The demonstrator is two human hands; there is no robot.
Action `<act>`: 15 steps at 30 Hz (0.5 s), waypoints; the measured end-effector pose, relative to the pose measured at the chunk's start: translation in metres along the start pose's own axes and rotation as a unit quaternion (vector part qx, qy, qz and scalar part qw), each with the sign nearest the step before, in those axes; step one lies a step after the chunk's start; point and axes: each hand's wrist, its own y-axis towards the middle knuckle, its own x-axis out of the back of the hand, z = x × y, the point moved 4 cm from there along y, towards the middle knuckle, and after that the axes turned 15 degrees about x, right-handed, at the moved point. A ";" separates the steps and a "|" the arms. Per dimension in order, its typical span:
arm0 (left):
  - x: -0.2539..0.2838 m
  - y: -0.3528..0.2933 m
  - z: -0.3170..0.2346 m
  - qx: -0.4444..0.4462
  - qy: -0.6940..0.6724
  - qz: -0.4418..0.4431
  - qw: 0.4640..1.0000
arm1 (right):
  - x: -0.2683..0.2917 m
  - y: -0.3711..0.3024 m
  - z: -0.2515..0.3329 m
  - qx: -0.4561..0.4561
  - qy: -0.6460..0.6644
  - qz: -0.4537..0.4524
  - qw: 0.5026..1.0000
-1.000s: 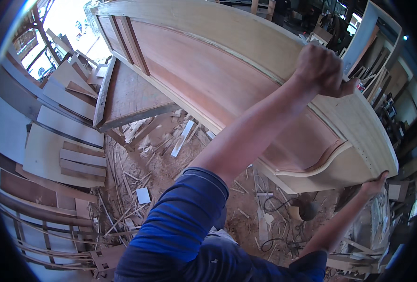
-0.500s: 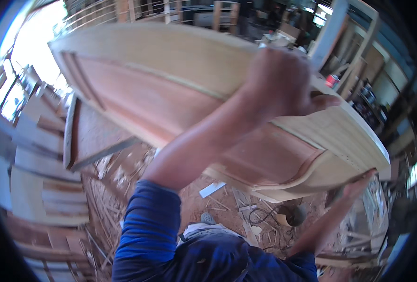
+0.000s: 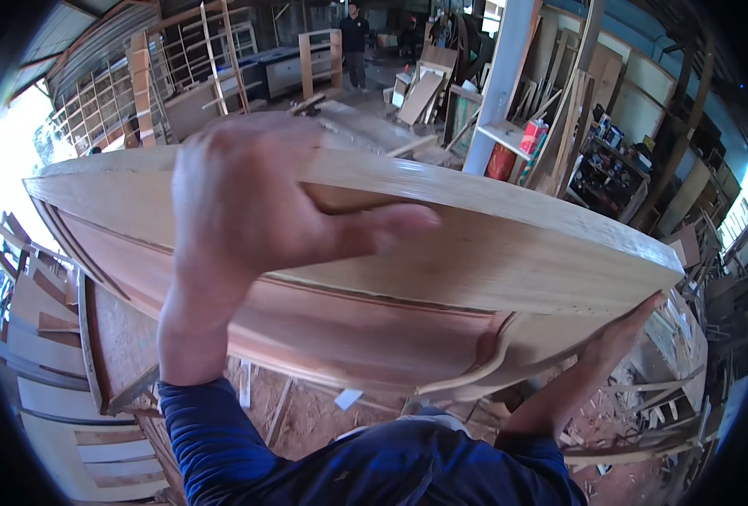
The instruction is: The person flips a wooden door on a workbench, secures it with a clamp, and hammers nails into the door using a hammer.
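A large pale wooden panel door (image 3: 475, 253) stands on its long edge across the view, its thick top edge facing up. Set into its frame is a reddish-brown inner panel (image 3: 365, 329) with a curved moulding at the right end. My left hand (image 3: 247, 198) grips over the top edge left of the middle, thumb lying along the near face and the other fingers hidden behind. At the lower right end, my right hand (image 3: 627, 329) holds the door by its end edge; most of its fingers are out of sight.
A flat board with a dark frame (image 3: 116, 337) leans behind the door at left, near stacked planks (image 3: 112, 455). Wood scraps litter the ground. Beyond are a pillar (image 3: 504, 84), a red can (image 3: 532, 135), a cluttered shelf (image 3: 606, 169) and a standing person (image 3: 354, 46).
My left hand has moved left along the top edge. The door's near face now looks more foreshortened, with its top edge showing, and the view has tipped up toward the workshop.
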 end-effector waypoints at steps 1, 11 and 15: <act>-0.012 0.017 0.010 0.016 0.009 0.008 1.000 | -0.018 0.014 -0.011 0.036 0.037 0.034 0.998; -0.083 0.139 0.106 0.150 0.028 0.001 0.988 | -0.260 0.101 -0.036 0.124 0.132 0.176 0.967; -0.106 0.175 0.148 0.172 -0.020 -0.121 0.977 | -0.355 0.125 -0.054 0.142 0.181 0.227 0.946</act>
